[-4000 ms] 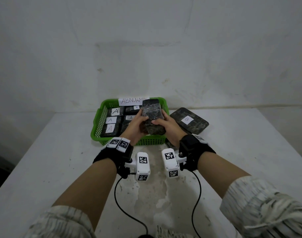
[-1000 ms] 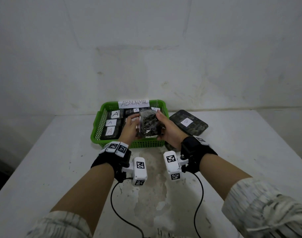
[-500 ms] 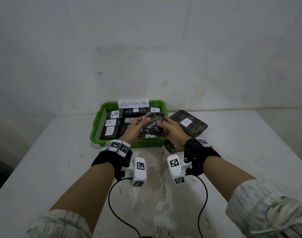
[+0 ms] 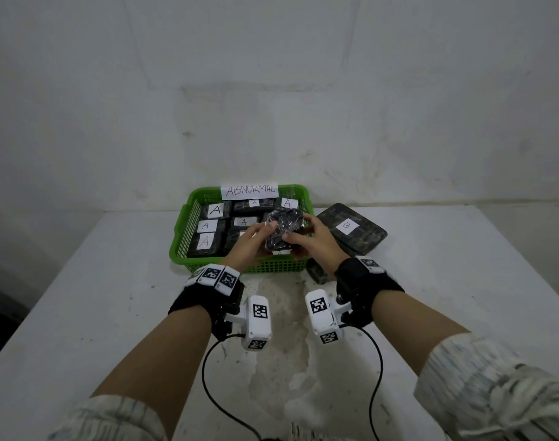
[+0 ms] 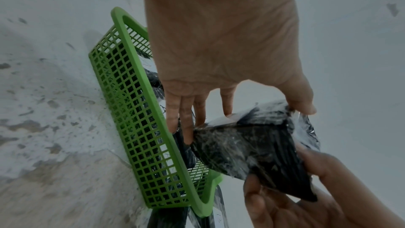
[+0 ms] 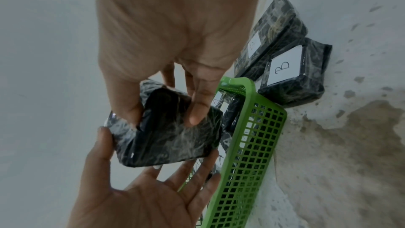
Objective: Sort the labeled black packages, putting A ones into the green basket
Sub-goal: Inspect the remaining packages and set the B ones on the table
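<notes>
White tabletop [image 4: 80, 313] against a bare grey wall, and both hands are on one wrapped black package [image 4: 283, 229]: left hand [image 4: 251, 246] with thumb and fingertips spread along its near edge, right hand [image 4: 314, 241] with thumb and fingers curled round the far side. It's tilted, up over the green basket [image 4: 182, 224], above A-labelled packages [image 4: 212, 226]. Just right of the basket, the B-labelled packages [image 4: 351, 232] lie on the table.

Both forearms reach forward to frame centre; left hand [image 4: 251, 246] and right hand [image 4: 316, 243] grip one wrapped black package [image 4: 283, 229] between them, fingers curled.
</notes>
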Demonstrator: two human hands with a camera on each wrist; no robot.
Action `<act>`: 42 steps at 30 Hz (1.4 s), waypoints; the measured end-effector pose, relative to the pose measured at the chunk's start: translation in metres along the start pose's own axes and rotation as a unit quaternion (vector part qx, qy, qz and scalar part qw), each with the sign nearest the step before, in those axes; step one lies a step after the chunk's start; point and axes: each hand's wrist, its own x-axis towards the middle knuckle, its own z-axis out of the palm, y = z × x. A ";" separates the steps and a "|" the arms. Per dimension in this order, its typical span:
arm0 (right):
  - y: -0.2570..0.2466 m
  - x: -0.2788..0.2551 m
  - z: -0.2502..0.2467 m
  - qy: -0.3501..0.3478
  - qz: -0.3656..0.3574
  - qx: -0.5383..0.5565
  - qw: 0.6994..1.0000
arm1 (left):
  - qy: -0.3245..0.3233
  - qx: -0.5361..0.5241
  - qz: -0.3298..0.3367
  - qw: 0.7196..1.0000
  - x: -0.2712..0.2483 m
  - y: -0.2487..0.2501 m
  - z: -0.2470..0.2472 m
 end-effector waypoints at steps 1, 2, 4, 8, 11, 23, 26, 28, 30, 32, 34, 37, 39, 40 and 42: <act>-0.001 0.001 0.000 -0.002 0.003 0.005 1.000 | 0.000 -0.002 0.000 1.000 0.000 0.000 0.000; -0.001 0.001 -0.001 -0.005 0.005 0.008 1.000 | -0.001 0.000 -0.002 1.000 0.000 0.000 0.000; -0.002 0.000 -0.002 -0.011 0.009 0.008 1.000 | -0.006 0.005 -0.001 1.000 -0.002 0.001 0.000; -0.002 -0.003 -0.001 -0.025 0.037 0.022 0.999 | -0.011 0.025 0.005 1.000 -0.001 0.002 0.002; -0.003 -0.004 0.002 -0.034 0.064 0.049 0.996 | -0.003 0.037 0.002 0.999 0.002 0.001 0.003; -0.007 -0.003 0.004 0.001 0.053 0.066 0.996 | -0.013 0.084 0.012 0.996 0.004 -0.001 0.005; -0.006 -0.002 0.003 -0.010 0.053 0.046 0.997 | -0.008 0.076 0.018 0.997 0.006 -0.006 0.003; -0.003 -0.001 0.002 -0.035 0.057 0.022 0.998 | -0.003 0.067 0.017 0.998 0.007 -0.008 0.000; 0.000 -0.001 0.003 -0.050 0.055 0.017 0.997 | -0.008 0.054 0.021 0.998 0.007 -0.007 -0.001; -0.001 -0.001 0.006 -0.034 0.052 0.031 0.998 | -0.033 0.051 0.010 0.998 0.005 -0.005 -0.002; -0.003 0.001 0.006 0.001 0.051 0.028 0.998 | -0.064 0.072 0.001 0.995 0.002 -0.005 -0.003; -0.007 0.003 -0.001 0.037 0.083 0.011 0.996 | -0.075 0.138 0.001 0.988 -0.001 -0.004 -0.009; -0.005 0.005 -0.008 0.039 0.110 0.025 0.993 | -0.066 0.161 0.034 0.984 -0.003 -0.002 -0.013; -0.004 0.005 -0.010 0.042 0.120 0.040 0.991 | -0.059 0.169 0.049 0.983 -0.002 -0.001 -0.016; -0.004 -0.001 -0.010 0.031 0.127 0.060 0.990 | -0.062 0.172 0.053 0.982 -0.001 0.000 -0.019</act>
